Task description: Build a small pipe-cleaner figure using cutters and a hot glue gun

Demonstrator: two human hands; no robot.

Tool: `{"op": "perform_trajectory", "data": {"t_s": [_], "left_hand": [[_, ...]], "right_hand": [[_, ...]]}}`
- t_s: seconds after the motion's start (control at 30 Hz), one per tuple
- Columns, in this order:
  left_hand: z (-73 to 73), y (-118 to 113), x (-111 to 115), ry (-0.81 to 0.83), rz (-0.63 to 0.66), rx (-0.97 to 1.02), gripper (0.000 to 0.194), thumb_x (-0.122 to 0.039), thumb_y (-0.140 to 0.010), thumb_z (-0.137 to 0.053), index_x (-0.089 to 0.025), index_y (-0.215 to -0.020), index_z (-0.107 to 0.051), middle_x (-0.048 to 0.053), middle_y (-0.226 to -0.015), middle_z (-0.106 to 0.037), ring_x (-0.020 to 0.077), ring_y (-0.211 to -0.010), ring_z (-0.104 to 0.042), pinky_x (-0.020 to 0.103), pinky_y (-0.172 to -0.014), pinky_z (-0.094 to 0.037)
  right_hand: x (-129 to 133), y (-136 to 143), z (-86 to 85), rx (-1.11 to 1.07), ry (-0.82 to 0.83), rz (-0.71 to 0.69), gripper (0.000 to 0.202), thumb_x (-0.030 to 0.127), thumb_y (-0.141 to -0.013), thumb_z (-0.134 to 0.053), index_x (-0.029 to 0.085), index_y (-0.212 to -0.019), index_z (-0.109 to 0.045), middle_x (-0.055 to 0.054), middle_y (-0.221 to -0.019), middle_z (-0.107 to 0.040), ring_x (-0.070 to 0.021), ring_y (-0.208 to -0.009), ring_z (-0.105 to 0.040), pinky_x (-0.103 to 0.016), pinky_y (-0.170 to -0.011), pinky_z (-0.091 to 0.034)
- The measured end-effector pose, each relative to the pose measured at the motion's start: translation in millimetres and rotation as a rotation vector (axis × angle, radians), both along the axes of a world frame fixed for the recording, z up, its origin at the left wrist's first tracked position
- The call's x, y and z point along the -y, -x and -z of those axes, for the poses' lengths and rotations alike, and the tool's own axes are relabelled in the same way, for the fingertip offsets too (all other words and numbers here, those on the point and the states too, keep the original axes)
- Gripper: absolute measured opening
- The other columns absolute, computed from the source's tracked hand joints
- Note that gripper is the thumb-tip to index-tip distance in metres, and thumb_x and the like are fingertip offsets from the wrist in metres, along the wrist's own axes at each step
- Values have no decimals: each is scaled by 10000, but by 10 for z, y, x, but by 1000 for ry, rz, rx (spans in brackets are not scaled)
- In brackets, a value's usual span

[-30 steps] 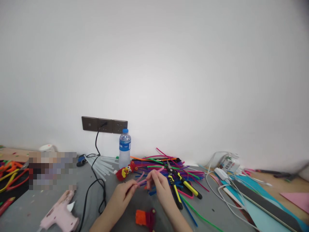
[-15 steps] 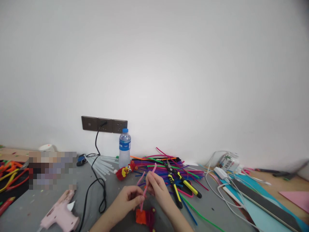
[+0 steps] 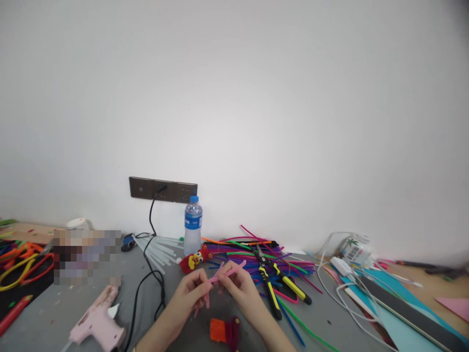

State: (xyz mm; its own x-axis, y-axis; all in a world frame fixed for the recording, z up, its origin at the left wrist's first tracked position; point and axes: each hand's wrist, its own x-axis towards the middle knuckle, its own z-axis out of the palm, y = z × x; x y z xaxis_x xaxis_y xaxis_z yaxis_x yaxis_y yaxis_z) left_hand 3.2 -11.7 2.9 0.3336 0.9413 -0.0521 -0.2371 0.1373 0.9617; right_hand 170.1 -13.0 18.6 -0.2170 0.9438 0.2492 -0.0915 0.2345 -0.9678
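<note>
Between my two hands are pink pipe cleaners (image 3: 238, 268) that cross each other near my fingertips. My left hand (image 3: 192, 293) pinches them from the left, with ends poking out below its fingers. My right hand (image 3: 236, 282) pinches from the right, and one end sticks out past its thumb, slanting up. Just below my hands, an orange and dark red fuzzy piece (image 3: 219, 331) lies on the table. Beyond my left hand rests a small red figure (image 3: 191, 263) with a yellow part and round eyes.
Yellow-black pliers (image 3: 269, 288) lie right of my hands, on and beside a heap of coloured pipe cleaners (image 3: 234, 256). A water bottle (image 3: 192, 227) stands behind. To the left are a pink glue gun (image 3: 100, 322), its black cord and clear glue sticks (image 3: 157, 252). A phone (image 3: 403, 310) lies right.
My hands have come together and the pink pipe cleaners now cross, the one at my right hand tilting from upright toward level. The view has shifted slightly left.
</note>
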Motion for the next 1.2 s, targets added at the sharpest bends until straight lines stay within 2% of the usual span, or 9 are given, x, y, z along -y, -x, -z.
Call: {"op": "perform_trajectory", "data": {"t_s": [0.13,0.27,0.4,0.73,0.9,1.03,1.13,1.2], "left_hand": [[-12,3,-3,25,-75,107,427,-485,-667,-783,-184,-617,-484,-87,-485,-453,57,-441,-359,164,-456,-264],[27,16,-34,26,-142,178,427,-455,-672,-791,-175,-593,-479,-89,-492,-442,50,-453,-337,153,-460,-272],[52,17,-39,19,-204,202,409,-435,-660,-804,-162,-579,-510,-72,-522,-483,55,-485,-364,156,-490,-321],[28,-19,-35,75,-255,311,401,-449,-603,-850,-149,-628,-585,-76,-527,-500,49,-489,-406,150,-499,-359],[13,-25,-33,70,-215,338,376,-418,-626,-850,-143,-625,-594,-63,-523,-537,47,-482,-436,150,-498,-369],[-22,-33,-17,94,-138,328,362,-421,-637,-845,-157,-666,-599,-43,-533,-582,62,-487,-486,161,-498,-380],[-7,-32,-28,48,-116,280,396,-439,-598,-863,-172,-791,-644,-22,-588,-640,91,-527,-553,178,-516,-409],[20,-24,-42,-41,-114,188,390,-447,-600,-858,-159,-789,-675,-4,-605,-663,108,-555,-580,192,-535,-435]], "right_hand": [[14,65,50,19,-37,21,340,502,-821,-651,184,-719,-590,3,-689,-545,-148,-618,-525,-258,-595,-402],[49,166,136,89,-173,95,287,437,-871,-596,194,-718,-577,0,-680,-538,-159,-651,-520,-260,-612,-396],[102,217,149,208,-298,93,249,338,-894,-553,197,-689,-557,-20,-709,-573,-169,-682,-543,-265,-635,-400],[152,283,152,251,-338,142,163,278,-896,-539,195,-765,-589,-45,-775,-616,-184,-734,-584,-267,-679,-432],[125,248,225,219,-380,154,122,253,-857,-587,182,-762,-615,-33,-745,-629,-166,-694,-577,-247,-637,-429],[54,165,224,173,-307,209,152,283,-817,-646,166,-721,-666,-30,-673,-653,-161,-628,-581,-241,-586,-431],[2,68,160,128,-194,162,182,329,-799,-682,167,-717,-696,-41,-665,-673,-178,-641,-604,-261,-606,-457],[-28,3,123,107,-146,114,200,360,-793,-697,170,-733,-713,-54,-691,-684,-189,-662,-614,-275,-618,-467]]}}
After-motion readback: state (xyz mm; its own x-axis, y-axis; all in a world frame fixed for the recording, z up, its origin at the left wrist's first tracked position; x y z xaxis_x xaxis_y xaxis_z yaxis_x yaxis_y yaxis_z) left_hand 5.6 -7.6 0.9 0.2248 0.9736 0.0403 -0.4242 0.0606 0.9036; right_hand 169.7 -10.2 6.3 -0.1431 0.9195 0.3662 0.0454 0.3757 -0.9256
